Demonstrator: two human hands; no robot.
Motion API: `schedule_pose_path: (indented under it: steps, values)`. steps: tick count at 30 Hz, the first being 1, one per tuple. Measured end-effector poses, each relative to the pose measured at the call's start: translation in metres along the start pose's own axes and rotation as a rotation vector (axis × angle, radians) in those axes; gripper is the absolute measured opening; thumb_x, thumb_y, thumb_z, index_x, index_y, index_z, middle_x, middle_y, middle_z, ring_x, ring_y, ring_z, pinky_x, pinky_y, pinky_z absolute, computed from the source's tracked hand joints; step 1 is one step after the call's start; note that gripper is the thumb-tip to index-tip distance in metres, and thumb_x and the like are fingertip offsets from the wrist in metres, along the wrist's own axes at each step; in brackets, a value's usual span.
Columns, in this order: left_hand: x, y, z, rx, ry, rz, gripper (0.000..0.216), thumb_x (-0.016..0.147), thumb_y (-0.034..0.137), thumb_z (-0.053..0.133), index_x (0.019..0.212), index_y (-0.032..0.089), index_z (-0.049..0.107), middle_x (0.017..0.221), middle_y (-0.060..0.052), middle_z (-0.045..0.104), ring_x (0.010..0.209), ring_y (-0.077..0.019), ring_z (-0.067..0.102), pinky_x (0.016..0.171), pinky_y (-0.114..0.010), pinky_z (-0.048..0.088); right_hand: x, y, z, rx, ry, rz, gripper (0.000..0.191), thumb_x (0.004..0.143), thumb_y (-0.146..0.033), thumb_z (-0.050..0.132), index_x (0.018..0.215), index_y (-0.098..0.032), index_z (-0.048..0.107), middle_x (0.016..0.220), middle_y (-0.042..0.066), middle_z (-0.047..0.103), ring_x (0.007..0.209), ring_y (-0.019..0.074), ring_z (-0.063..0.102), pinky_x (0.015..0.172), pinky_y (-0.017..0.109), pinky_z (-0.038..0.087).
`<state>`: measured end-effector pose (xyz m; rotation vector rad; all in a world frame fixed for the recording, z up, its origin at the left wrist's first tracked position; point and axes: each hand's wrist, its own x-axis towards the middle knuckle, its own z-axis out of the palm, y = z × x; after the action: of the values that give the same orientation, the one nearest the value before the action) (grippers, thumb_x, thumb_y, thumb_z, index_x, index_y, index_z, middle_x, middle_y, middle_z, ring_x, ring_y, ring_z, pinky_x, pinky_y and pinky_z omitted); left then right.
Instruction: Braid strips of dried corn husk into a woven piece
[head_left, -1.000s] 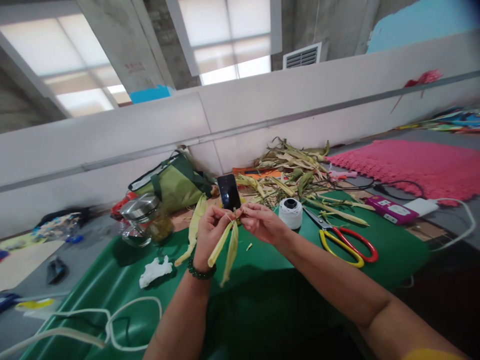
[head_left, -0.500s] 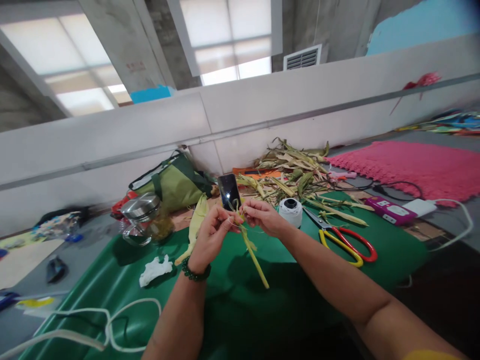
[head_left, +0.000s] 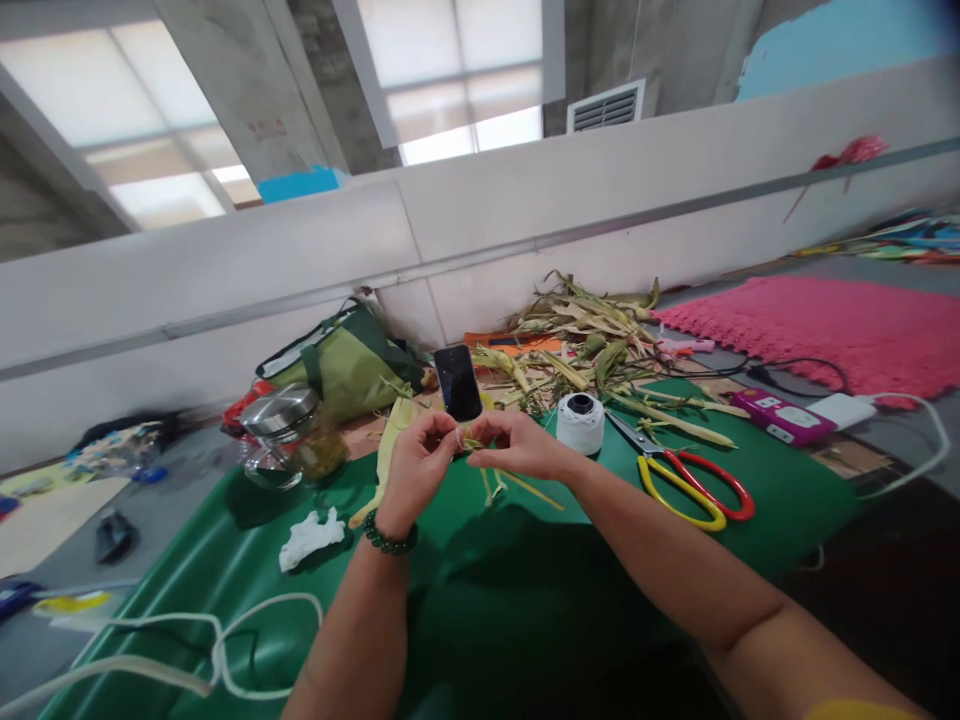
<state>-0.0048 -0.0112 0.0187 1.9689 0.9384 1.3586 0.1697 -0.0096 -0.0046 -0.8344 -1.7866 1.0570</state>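
Over the green mat, my left hand and my right hand meet with fingers pinched together on a thin corn husk strip. Its long pale-green end slants out to the lower right below my right hand, and short pieces dangle beside it. A fine white thread shows at my left fingertips; its exact path is hidden by the fingers. A white spool of thread stands just right of my right hand. Behind the hands a dark phone leans upright. Scissors with red and yellow handles lie open on the right.
A heap of dry husks lies at the back. On the left are a glass jar, a green bag, a crumpled white tissue and a white cable. A purple box and pink cloth lie right.
The husk strip has swung from pointing steeply down toward me to slanting rightward. My right fingers have closed over it, and both hands have turned slightly.
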Motion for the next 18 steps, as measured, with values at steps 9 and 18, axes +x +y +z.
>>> schedule_pose_path:
  steps: [9, 18]
  values:
    - [-0.002, 0.000, 0.004, 0.251, 0.013, 0.006, 0.012, 0.078, 0.025, 0.059, 0.069, 0.018, 0.058, 0.062, 0.001, 0.060, 0.057, -0.0111, 0.053, 0.055, -0.022, 0.043, -0.004, -0.001, 0.010, -0.242, 0.262, -0.219, 0.014, 0.079, -0.028, 0.062, 0.071, -0.018, 0.060, 0.100, 0.008, 0.063, 0.077, 0.0137, 0.058, 0.064, 0.025, 0.044]
    - [0.004, 0.005, -0.009, -0.002, -0.323, -0.249, 0.026, 0.076, 0.040, 0.064, 0.069, 0.017, 0.055, 0.062, 0.002, 0.056, 0.058, -0.0127, 0.054, 0.057, -0.026, 0.045, 0.001, 0.001, -0.054, 0.202, 0.313, 0.096, 0.019, 0.072, -0.036, 0.062, 0.074, -0.020, 0.053, 0.054, -0.007, 0.045, 0.042, 0.0067, 0.033, 0.041, 0.020, 0.029]
